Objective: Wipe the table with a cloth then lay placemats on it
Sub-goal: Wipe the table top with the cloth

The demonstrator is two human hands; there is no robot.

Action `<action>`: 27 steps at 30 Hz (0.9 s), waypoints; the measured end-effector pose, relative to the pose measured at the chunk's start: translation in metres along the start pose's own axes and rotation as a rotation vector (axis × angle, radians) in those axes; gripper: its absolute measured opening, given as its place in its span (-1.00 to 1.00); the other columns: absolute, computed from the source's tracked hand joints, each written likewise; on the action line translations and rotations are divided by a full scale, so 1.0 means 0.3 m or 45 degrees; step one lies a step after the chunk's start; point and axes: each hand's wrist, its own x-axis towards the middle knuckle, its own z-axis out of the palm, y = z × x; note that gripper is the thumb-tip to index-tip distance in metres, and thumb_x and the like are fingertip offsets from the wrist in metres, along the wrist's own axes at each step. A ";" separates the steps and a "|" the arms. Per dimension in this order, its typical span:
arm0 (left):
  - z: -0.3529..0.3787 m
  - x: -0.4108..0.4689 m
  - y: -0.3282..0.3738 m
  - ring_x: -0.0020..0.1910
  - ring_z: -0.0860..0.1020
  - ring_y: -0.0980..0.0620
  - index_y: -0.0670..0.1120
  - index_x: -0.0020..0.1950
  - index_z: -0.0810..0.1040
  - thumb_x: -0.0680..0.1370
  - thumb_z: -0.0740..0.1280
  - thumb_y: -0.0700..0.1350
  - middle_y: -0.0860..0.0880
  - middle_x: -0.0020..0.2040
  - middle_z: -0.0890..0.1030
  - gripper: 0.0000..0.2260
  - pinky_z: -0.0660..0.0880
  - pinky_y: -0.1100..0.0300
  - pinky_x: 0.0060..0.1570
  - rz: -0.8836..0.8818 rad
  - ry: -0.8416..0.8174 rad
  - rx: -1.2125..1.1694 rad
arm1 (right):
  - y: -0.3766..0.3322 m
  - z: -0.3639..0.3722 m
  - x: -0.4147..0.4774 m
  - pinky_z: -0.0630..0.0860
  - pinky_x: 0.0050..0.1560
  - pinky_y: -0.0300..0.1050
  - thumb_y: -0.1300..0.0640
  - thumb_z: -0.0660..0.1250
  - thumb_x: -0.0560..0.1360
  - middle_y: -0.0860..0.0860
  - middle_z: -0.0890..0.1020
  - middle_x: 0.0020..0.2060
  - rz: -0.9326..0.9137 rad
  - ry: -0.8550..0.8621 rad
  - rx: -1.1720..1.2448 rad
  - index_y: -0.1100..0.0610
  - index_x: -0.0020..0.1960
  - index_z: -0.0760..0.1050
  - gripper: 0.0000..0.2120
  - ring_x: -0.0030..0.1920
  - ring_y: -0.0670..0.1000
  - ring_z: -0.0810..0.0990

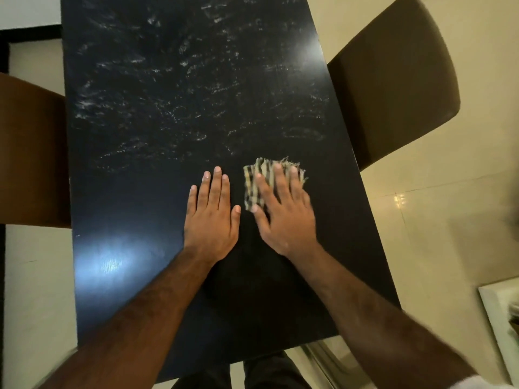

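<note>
Two hands flat on table [126, 192]: left hand [212, 217] spread, holding nothing; right hand [283, 211] presses cloth [259, 172] near right edge, fingers straight, ungripped. Risk: cloth slips free, far-end streaks [168, 80] missed. No placemats in view.

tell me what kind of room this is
Most likely a home dining area: a long dark table flanked by the left chair and the right chair, on a pale tiled floor. The right hand presses a checked cloth on the tabletop.
</note>
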 end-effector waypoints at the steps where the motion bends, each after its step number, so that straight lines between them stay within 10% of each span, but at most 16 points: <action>1: 0.003 0.000 0.000 0.81 -0.16 -0.13 -0.14 0.82 -0.13 0.77 -0.16 0.19 -0.12 0.83 -0.18 -0.31 -0.01 -0.25 0.76 0.000 0.010 -0.008 | 0.036 -0.005 -0.013 0.31 0.63 0.44 -0.33 0.13 0.72 0.05 -0.13 0.83 0.019 -0.003 -0.007 -0.18 0.83 -0.10 -0.22 0.81 0.26 -0.13; 6: 0.016 -0.003 -0.001 0.82 -0.13 -0.14 -0.15 0.82 -0.09 0.77 -0.11 0.18 -0.13 0.83 -0.14 -0.32 -0.02 -0.25 0.76 0.004 0.033 -0.018 | 0.107 -0.043 0.135 0.24 0.66 0.46 -0.32 0.05 0.75 0.13 -0.06 0.82 0.376 0.060 -0.051 -0.15 0.83 -0.03 -0.29 0.79 0.34 -0.08; 18: 0.003 -0.251 -0.351 0.79 -0.30 -0.10 -0.13 0.81 -0.25 0.74 -0.17 0.32 -0.13 0.81 -0.29 -0.22 -0.06 -0.26 0.77 -0.234 -0.081 -0.109 | -0.315 0.038 0.137 0.27 0.66 0.36 -0.30 0.07 0.74 0.06 -0.11 0.83 -0.017 0.011 -0.015 -0.17 0.83 -0.03 -0.28 0.81 0.28 -0.15; 27: 0.010 -0.322 -0.548 0.78 -0.32 -0.14 -0.12 0.79 -0.32 0.70 -0.29 0.42 -0.11 0.79 -0.38 -0.17 -0.08 -0.23 0.77 -0.219 -0.127 -0.090 | -0.407 0.095 0.147 0.30 0.61 0.49 -0.29 0.08 0.76 0.17 -0.06 0.82 0.299 0.055 -0.026 -0.10 0.83 0.02 -0.29 0.79 0.38 -0.09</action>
